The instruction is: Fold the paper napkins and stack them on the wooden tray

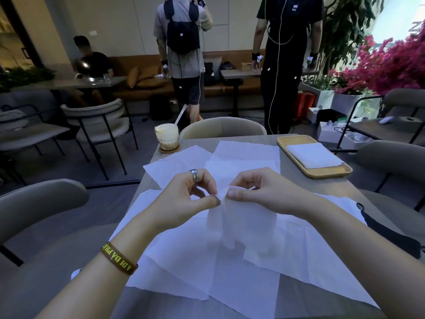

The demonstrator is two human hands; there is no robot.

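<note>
A white paper napkin (pixel 243 224) hangs above the table, held up by its top edge. My left hand (pixel 190 194), with a ring on one finger, pinches that edge between thumb and fingertip. My right hand (pixel 255 189) pinches the same edge right beside it. Several unfolded napkins (pixel 181 261) lie spread over the table below and beyond the hands. At the far right stands the wooden tray (pixel 296 140) with a small stack of folded napkins (pixel 314 155) on it.
A glass of pale drink (pixel 166 134) with a straw stands on a coaster at the table's far left corner. A black face mask (pixel 393 236) lies at the right edge. Chairs surround the table; two people stand behind it.
</note>
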